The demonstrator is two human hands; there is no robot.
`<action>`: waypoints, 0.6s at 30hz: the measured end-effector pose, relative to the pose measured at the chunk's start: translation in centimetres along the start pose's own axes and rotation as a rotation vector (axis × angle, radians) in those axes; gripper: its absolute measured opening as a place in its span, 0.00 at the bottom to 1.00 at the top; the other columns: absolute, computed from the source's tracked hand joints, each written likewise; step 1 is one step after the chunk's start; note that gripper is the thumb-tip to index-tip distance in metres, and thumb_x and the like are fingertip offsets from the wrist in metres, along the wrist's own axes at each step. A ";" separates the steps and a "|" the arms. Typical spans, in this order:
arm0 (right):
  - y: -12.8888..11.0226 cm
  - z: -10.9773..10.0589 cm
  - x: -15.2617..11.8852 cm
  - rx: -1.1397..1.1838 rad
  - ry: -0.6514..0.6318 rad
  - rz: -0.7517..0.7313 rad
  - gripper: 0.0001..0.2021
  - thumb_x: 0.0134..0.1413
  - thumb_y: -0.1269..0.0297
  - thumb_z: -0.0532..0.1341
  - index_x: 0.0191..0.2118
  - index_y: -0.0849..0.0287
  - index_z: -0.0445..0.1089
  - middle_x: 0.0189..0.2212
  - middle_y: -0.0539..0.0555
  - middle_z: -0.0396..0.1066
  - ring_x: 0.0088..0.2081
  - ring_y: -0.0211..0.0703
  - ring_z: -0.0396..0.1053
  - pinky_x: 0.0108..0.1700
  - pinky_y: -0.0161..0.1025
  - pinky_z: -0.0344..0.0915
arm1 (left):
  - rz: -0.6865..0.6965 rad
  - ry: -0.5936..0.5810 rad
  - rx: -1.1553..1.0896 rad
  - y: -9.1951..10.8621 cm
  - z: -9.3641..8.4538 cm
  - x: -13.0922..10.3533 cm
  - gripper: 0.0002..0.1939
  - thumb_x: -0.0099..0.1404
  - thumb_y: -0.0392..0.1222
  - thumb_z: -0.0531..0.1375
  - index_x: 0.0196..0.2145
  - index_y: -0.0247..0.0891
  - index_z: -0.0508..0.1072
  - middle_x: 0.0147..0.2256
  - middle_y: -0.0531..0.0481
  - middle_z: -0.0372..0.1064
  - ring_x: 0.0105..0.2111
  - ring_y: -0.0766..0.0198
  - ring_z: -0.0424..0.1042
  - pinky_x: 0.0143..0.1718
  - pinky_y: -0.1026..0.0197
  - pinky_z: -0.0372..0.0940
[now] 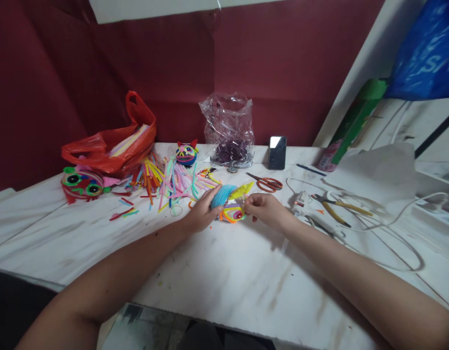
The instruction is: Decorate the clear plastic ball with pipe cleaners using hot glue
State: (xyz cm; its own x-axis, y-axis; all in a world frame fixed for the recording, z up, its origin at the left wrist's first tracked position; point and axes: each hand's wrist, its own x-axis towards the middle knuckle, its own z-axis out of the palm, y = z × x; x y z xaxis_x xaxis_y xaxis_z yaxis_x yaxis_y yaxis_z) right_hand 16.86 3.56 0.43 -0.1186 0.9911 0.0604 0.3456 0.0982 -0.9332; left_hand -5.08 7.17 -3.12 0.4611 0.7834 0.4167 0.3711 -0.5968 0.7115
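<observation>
A small colourful craft figure [224, 198] lies on the marble table, its body wrapped in light blue strands, with a yellow piece on top and a round pink eye ringed in yellow and orange. My left hand [204, 210] holds it from the left side, fingers over the blue part and thumb in front. At its right side is my right hand [262, 209], fingers pinched together by the eye and the yellow piece; whatever lies between the fingertips is too small to make out.
Behind are a red bag [111, 150], pipe cleaners [176, 180], a clear bag [229, 131], a phone [277, 153] and orange-handled scissors [268, 183]. Another figure [83, 183] sits left. Pliers [337, 209], a white cable and a glue gun-like tool [301, 201] lie right.
</observation>
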 end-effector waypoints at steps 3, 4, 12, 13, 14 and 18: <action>0.0 0.0 0.0 0.010 0.003 0.001 0.09 0.39 0.61 0.64 0.20 0.58 0.64 0.17 0.46 0.63 0.19 0.32 0.60 0.22 0.31 0.64 | -0.006 -0.002 0.012 0.1 -0.1 0.0 0.35 0.64 0.48 0.53 0.65 0.34 0.51 0.63 0.38 0.53 0.62 0.51 0.55 0.63 0.50 0.51; 0.0 0.1 0.0 0.009 0.004 0.002 0.09 0.39 0.60 0.64 0.20 0.58 0.64 0.17 0.46 0.63 0.20 0.32 0.59 0.23 0.31 0.64 | -0.010 -0.001 0.009 0.1 -0.1 0.0 0.35 0.64 0.48 0.53 0.65 0.34 0.51 0.63 0.38 0.53 0.62 0.50 0.55 0.63 0.50 0.52; -0.3 0.2 -0.2 -0.034 0.001 -0.008 0.11 0.40 0.59 0.63 0.20 0.57 0.62 0.16 0.45 0.62 0.19 0.32 0.60 0.22 0.30 0.62 | -0.058 -0.008 -0.095 0.2 0.0 0.0 0.36 0.63 0.49 0.54 0.65 0.36 0.50 0.63 0.40 0.54 0.62 0.50 0.56 0.62 0.50 0.53; -0.4 0.2 -0.3 -0.038 0.003 -0.009 0.11 0.41 0.59 0.63 0.20 0.57 0.62 0.16 0.45 0.62 0.19 0.32 0.60 0.22 0.30 0.62 | -0.073 -0.012 -0.115 0.3 -0.2 0.0 0.36 0.63 0.49 0.55 0.65 0.36 0.51 0.63 0.40 0.55 0.62 0.50 0.56 0.62 0.50 0.52; -0.4 0.2 -0.3 -0.041 0.005 -0.009 0.10 0.41 0.60 0.63 0.20 0.57 0.62 0.16 0.45 0.62 0.19 0.32 0.60 0.22 0.30 0.62 | -0.089 -0.014 -0.135 0.5 -0.3 0.0 0.36 0.63 0.50 0.55 0.65 0.36 0.51 0.63 0.41 0.55 0.62 0.50 0.56 0.63 0.50 0.52; -0.3 0.2 -0.3 -0.035 0.017 -0.007 0.09 0.41 0.61 0.62 0.20 0.57 0.63 0.15 0.45 0.62 0.18 0.32 0.59 0.22 0.31 0.61 | -0.123 -0.006 -0.235 1.2 -0.8 -0.1 0.33 0.63 0.54 0.53 0.63 0.37 0.57 0.62 0.43 0.57 0.62 0.49 0.55 0.63 0.50 0.50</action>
State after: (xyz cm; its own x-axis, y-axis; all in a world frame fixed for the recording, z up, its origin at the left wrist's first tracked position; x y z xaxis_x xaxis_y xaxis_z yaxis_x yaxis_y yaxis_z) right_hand 16.59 3.26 0.66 -0.1049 0.9918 0.0730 0.3777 0.1077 -0.9197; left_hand -5.29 6.48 -1.87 0.4291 0.8462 0.3161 0.2277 -0.4399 0.8687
